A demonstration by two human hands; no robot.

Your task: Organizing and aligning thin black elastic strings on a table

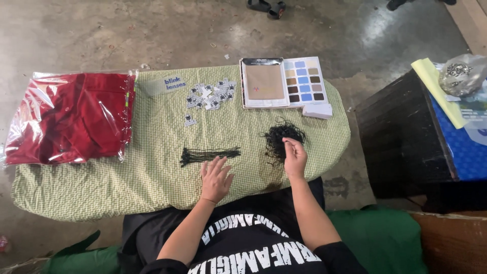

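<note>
My left hand (215,178) lies flat and open on the green checked cloth (152,172), just below a straightened bundle of black strings (209,154). My right hand (294,156) rests at the lower right edge of a tangled heap of black strings (281,137), fingertips pinched together at the heap; whether a string is between them I cannot tell. A pile of small black-and-white tags (210,95) lies farther back on the cloth.
Red garments in a clear plastic bag (71,116) lie at the left end. A swatch book with a colour card (283,81) and a small white block (318,110) sit at the back right. A dark box (406,137) with blue sheet, yellow paper and a bag of metal bits stands right.
</note>
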